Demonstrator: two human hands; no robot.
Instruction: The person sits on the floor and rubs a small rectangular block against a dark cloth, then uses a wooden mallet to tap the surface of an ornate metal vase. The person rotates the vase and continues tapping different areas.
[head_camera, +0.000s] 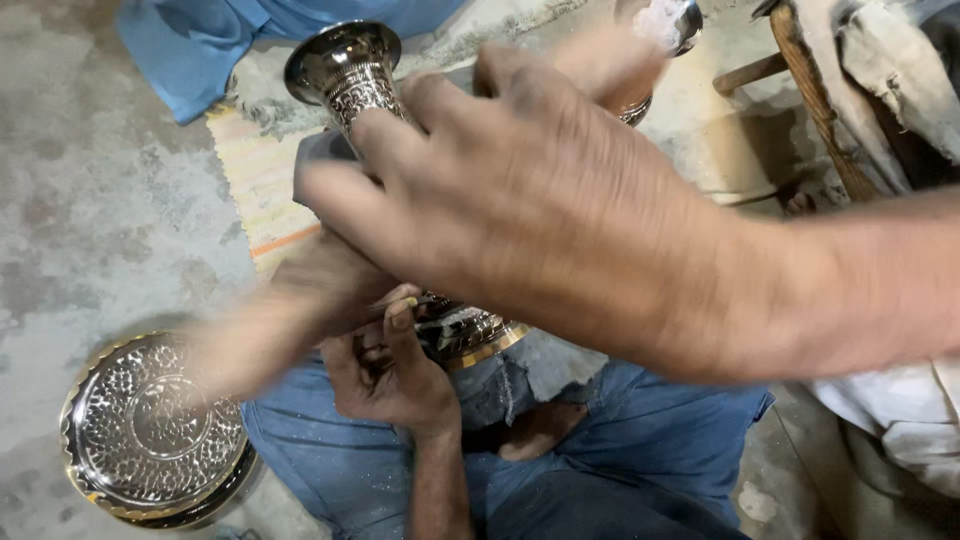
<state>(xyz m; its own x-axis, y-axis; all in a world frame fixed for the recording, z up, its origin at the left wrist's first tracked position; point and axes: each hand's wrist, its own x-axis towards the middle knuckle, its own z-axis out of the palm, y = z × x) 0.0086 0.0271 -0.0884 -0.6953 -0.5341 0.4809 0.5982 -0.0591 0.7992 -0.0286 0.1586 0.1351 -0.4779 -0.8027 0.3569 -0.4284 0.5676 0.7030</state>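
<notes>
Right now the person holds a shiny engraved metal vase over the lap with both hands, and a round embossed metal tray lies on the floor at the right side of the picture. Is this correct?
Not quite. In the head view the tray lies on the floor at the lower left, not the right. The rest stands: the left hand and the right hand hold the engraved metal vase over the lap.

Silver engraved vase (352, 75) with gold rim; hammered silver plate (150, 435).

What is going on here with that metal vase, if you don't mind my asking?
A person sitting on the floor holds an engraved silver-coloured vase tilted over their lap. The left hand grips it near the base, and the right hand lies over its body, pressing a grey cloth against it; the blur suggests rubbing. A hammered metal tray lies on the concrete floor beside them.
</notes>
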